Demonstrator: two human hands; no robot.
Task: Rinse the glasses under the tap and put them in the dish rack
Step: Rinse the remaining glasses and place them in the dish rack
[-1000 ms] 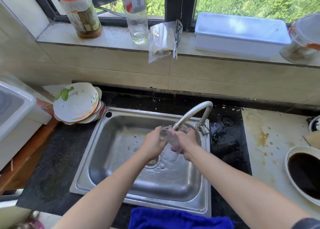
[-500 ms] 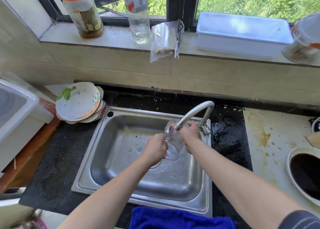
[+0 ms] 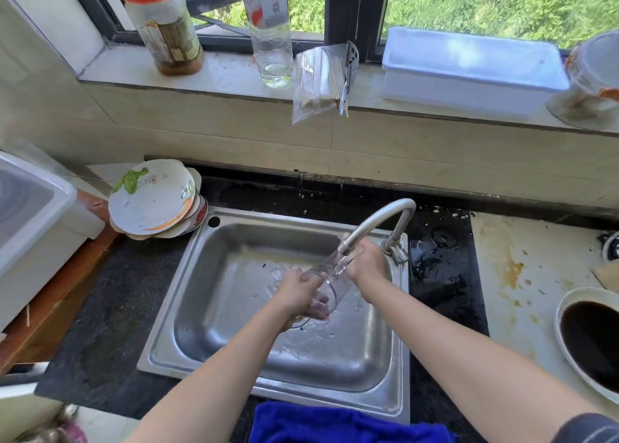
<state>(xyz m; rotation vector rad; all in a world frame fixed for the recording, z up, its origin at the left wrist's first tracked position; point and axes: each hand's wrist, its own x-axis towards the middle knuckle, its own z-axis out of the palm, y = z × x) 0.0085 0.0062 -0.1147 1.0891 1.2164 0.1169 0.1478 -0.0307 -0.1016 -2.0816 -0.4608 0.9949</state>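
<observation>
tap spout point(image 3: 375, 223) arches over open sink point(image 3: 234, 359).

glass point(image 3: 331, 283) tilted up to the tap point(image 3: 376, 219) spout, left hand point(image 3: 298, 296) moved to its base, right hand point(image 3: 366, 264) to its rim

A single wide-angle view from the person's head looks forward and steeply down onto the sink point(image 3: 217, 342), near enough that both arms point(image 3: 214, 375) enter from the bottom edge. The windowsill point(image 3: 227, 74) crosses the top; the counter point(image 3: 100, 308) spreads to both sides.
</observation>
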